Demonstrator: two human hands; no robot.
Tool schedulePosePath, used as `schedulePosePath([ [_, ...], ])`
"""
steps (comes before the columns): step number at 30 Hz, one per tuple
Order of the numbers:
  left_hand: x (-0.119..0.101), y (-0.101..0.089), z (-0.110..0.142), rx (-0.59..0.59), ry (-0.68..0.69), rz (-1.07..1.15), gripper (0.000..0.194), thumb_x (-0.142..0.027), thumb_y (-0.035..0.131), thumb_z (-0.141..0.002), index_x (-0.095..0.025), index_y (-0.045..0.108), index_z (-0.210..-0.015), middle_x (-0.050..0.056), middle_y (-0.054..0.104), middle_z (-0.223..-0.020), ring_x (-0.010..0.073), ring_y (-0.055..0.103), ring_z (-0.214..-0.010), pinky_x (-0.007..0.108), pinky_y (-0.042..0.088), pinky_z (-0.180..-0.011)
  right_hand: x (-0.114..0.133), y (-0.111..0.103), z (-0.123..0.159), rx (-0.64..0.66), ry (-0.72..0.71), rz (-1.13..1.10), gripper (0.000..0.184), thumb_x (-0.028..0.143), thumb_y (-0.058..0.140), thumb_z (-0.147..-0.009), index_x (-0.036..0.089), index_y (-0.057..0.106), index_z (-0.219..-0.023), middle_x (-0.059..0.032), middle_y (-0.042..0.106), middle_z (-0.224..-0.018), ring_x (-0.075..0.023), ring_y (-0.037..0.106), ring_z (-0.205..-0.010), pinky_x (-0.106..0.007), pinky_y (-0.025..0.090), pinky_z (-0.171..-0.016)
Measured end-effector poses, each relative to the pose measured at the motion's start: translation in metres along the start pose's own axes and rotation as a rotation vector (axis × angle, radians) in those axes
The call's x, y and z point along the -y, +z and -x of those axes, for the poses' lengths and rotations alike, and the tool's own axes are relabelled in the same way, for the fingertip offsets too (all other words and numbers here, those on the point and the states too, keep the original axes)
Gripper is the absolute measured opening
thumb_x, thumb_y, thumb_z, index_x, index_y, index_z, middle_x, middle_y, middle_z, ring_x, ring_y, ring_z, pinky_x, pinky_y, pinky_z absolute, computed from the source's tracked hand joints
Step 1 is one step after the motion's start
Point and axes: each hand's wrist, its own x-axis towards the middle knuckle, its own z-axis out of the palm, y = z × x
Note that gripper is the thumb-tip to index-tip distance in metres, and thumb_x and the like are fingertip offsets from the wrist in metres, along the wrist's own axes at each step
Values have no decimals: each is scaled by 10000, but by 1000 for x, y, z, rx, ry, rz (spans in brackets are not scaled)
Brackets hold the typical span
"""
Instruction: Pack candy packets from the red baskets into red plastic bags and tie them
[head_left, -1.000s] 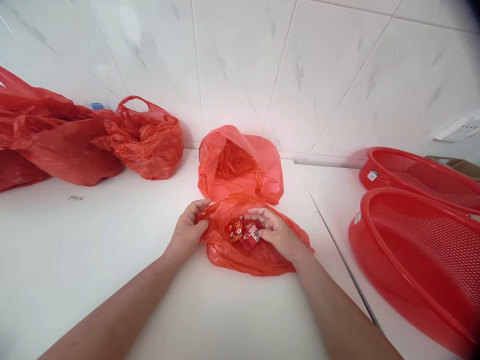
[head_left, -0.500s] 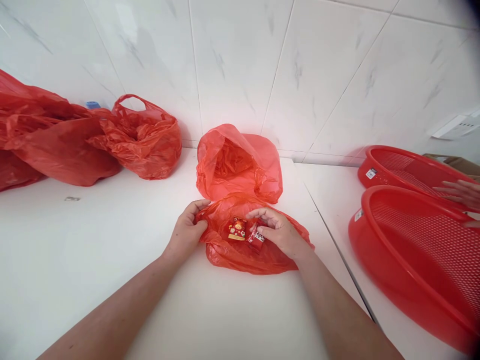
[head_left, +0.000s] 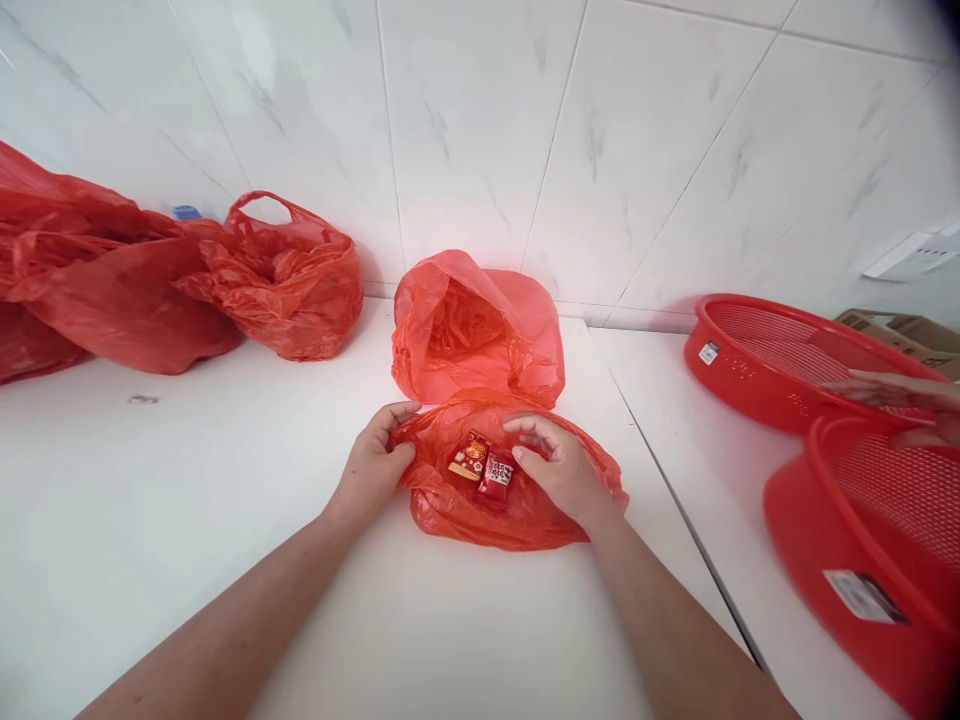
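Note:
A thin red plastic bag (head_left: 555, 520) lies spread with its mouth open on the white table. My left hand (head_left: 380, 455) pinches the bag's left edge between thumb and fingers. Inside the bag are two small wrapped snack packets: a red one with a gold pattern (head_left: 470, 458), and a red one with a white printed label (head_left: 496, 478) leaning against it. Just right of the labelled packet, my right hand (head_left: 553, 462) is over the bag with thumb and fingers apart and nothing between them.
Behind, a red bag of crumpled red plastic (head_left: 469, 330) leans by the tiled wall. Filled red bags (head_left: 285, 280) stand at left. At right are two red mesh baskets (head_left: 750, 385), (head_left: 817, 520), with another person's hand (head_left: 907, 395) on them and a cardboard box (head_left: 904, 335) behind.
My right hand has let go of the labelled packet, which now rests beside the gold-patterned one. My left hand stays put. At right, the other person's hand and the baskets have shifted.

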Motion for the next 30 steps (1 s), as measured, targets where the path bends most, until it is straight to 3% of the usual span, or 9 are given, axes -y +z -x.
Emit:
schedulePosePath([
  [3,0,1,-1,-5,7,10,454,-144,537,-669,-214,543,-1118,37,638,-1086,161,628,-836,269,494,-676,5,6,2,-33,-82,124,195,177,515,-808,242,626,-955,-4,642,-1056,-161,586,-1006,-315,474,-892],
  [6,0,1,-1,-10,2,6,466,-152,541,-659,-205,545,-1122,50,636,-1109,170,630,-840,273,493,-667,8,13,4,18,-179,206,193,159,542,-799,239,626,-953,-12,633,-1028,-163,587,-962,-318,482,-861],
  [11,-1,1,-1,-13,6,-20,470,-162,531,-665,-200,542,-1133,60,634,-1122,179,632,-845,281,495,-670,6,23,8,205,-226,370,503,195,687,-734,305,558,-1208,-29,519,-1290,-231,488,-1167,-405,428,-970],
  [13,-1,0,-1,-11,13,-36,474,-163,532,-669,-201,541,-1141,64,625,-1147,184,631,-865,288,498,-685,5,26,8,245,-236,418,461,178,674,-757,319,579,-1185,-21,516,-1289,-230,491,-1153,-408,427,-961],
  [17,1,-2,-1,7,16,-57,472,-169,533,-677,-223,540,-1146,56,607,-1199,182,630,-873,291,504,-689,4,29,6,196,-280,456,227,118,605,-809,253,649,-986,-31,595,-1094,-194,537,-1006,-363,445,-883],
  [22,-1,-2,-1,-12,-7,-89,487,-188,553,-669,-236,539,-1153,57,606,-1204,192,638,-862,292,517,-667,3,29,5,164,-338,485,231,7,567,-763,221,623,-828,2,613,-904,-150,530,-880,-302,435,-796],
  [25,-2,-2,0,4,-26,-92,498,-192,553,-680,-231,531,-1175,68,615,-1187,202,649,-862,294,526,-655,6,27,6,149,-350,492,97,161,665,-755,219,613,-812,3,606,-894,-158,522,-884,-311,433,-806],
  [28,-1,-3,-1,14,-19,-80,491,-191,556,-691,-235,528,-1179,64,609,-1194,195,647,-866,286,531,-657,11,27,7,79,-388,518,227,365,722,-723,220,631,-873,-21,603,-930,-181,524,-889,-326,442,-793],
  [30,0,-3,-1,14,-12,-68,484,-192,557,-694,-240,528,-1174,58,601,-1207,184,642,-852,278,531,-654,14,26,8,-22,-430,534,196,377,662,-783,211,640,-885,-34,609,-911,-176,533,-850,-318,445,-767],
])
